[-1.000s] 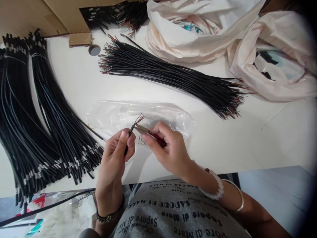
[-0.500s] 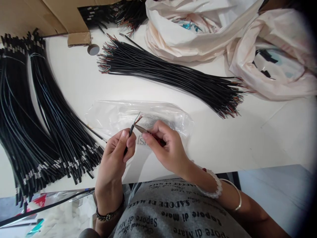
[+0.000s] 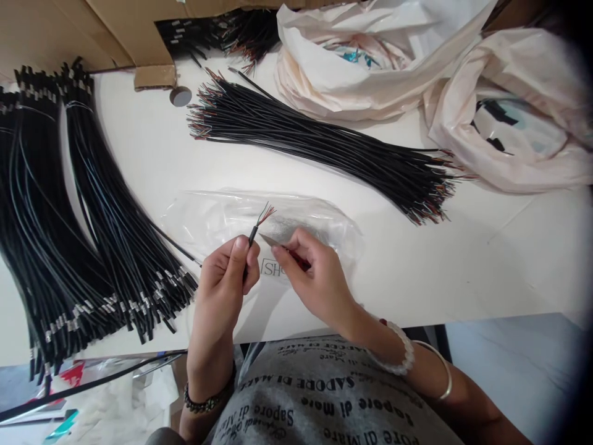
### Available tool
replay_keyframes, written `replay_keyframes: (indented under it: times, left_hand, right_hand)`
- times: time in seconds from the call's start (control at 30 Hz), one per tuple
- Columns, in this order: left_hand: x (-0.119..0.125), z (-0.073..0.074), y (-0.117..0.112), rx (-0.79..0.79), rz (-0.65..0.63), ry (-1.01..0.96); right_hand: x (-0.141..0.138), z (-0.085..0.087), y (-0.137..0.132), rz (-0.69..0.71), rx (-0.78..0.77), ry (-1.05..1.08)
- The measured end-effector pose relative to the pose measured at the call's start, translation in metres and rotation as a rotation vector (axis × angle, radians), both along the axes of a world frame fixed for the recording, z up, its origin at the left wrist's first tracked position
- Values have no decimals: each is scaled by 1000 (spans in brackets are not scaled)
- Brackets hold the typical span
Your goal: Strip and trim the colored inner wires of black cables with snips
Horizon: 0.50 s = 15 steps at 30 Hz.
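Note:
My left hand point(image 3: 227, 278) is closed round a thin black cable point(image 3: 252, 236) held upright, its stripped coloured wires fanning out at the top. My right hand point(image 3: 312, 278) pinches small red-handled snips point(image 3: 278, 244), whose metal tip points left and sits just beside the cable's stripped end. Both hands hover over a clear plastic bag point(image 3: 217, 216) lying flat on the white table point(image 3: 152, 161).
Two big bundles of black cables point(image 3: 92, 210) lie at the left. Another loose bundle point(image 3: 324, 142) runs diagonally across the middle. Pinkish plastic bags point(image 3: 463, 80) fill the top right, a cardboard box point(image 3: 139, 31) the top left. The table edge is close to my body.
The cable end has lifted slightly up and right, and the snips' tip now sits just off the cable instead of on it. The view shifted down a little.

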<state>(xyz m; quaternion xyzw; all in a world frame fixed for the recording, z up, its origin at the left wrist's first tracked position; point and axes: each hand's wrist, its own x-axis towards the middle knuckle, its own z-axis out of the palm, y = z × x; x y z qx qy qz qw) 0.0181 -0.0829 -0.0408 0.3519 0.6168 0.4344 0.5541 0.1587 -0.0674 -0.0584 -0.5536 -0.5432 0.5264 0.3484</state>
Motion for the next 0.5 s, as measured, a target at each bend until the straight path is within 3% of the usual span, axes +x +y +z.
replay_keyframes:
  times: [0.23,0.4,0.5]
  left_hand:
    - [1,-2,-4,95,30,-75]
    - [2,-10,-5,187,35,-176]
    - [4,-14,-8,244,45,-244]
  right_hand:
    - [-3,8,-10,-65,-31,249]
    - [-18,8,-20,-179,37,360]
    - [-27,7,-23,-155,79,400]
